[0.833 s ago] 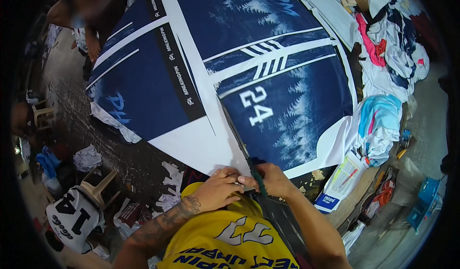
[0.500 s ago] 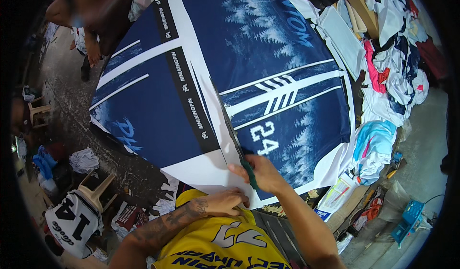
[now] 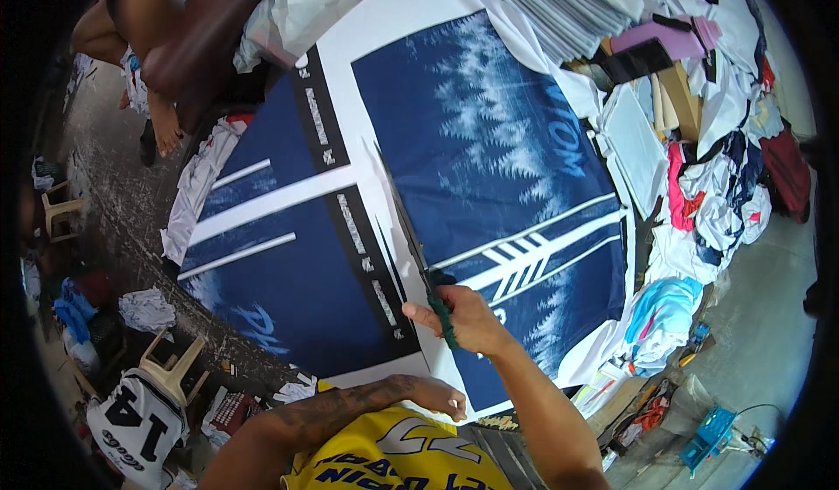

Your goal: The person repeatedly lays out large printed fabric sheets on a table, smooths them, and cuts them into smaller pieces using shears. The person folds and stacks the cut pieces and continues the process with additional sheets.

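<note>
My right hand (image 3: 469, 317) is closed round the green-wrapped handles of a pair of large scissors (image 3: 441, 315). Their long blades point away from me along a white strip between two printed panels, and how far apart they stand is hard to make out. Spread before me lies a large printed fabric sheet (image 3: 489, 175), navy with pale trees, stripes and lettering. A dark band with small white print runs along its left panel. At the sheet's near edge my left hand (image 3: 439, 397) has its fingers curled in, gripping the white margin close to my yellow shirt.
Stacked folded fabric (image 3: 559, 5) lies at the far side. Crumpled garments (image 3: 690, 193), a purple piece (image 3: 669, 37) and a dark flat item (image 3: 636, 60) are heaped right. A blue plastic object (image 3: 710, 438) sits lower right, a chair (image 3: 173, 363) lower left. Another person's hand (image 3: 163, 123) shows upper left.
The scissors and my right hand are farther along the white strip, now covering the printed number. The view has shifted, showing more of the far side. My left hand remains at the near edge.
</note>
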### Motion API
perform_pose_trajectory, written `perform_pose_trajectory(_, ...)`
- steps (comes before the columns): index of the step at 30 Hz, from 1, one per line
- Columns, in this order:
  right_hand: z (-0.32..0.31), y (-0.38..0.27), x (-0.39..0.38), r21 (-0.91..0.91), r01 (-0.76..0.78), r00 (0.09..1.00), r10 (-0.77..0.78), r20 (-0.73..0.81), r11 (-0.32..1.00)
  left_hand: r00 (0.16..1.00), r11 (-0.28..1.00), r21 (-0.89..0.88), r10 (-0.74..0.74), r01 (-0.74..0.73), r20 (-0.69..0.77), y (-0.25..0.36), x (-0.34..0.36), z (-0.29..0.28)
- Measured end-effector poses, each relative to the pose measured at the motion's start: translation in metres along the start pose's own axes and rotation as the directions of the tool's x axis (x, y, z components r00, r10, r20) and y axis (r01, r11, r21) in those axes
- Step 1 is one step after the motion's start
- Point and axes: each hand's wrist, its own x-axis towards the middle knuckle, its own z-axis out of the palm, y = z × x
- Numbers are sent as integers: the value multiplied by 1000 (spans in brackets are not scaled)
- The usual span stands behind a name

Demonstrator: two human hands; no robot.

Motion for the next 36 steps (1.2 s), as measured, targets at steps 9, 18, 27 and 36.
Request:
perform_pose_trajectory(9,-27,-79,44,65,77,997,-76,-5,995,979,958,-272,-34,89,200,-28,32,-2)
perform_pose_trajectory(18,-47,-140,89,37,74,995,-71,-67,997,514,628,586,322,513,-795,156,-257,-110)
perform_pose_trajectory(27,-51,-154,64,158,411,902,-426,73,898,3,565,149,251,812,-968,104,-177,-18)
perform_pose_trajectory(36,41,192,-138,310,351,649,10,-761,883,-666,428,-511,434,745,-607,-85,-404,-33)
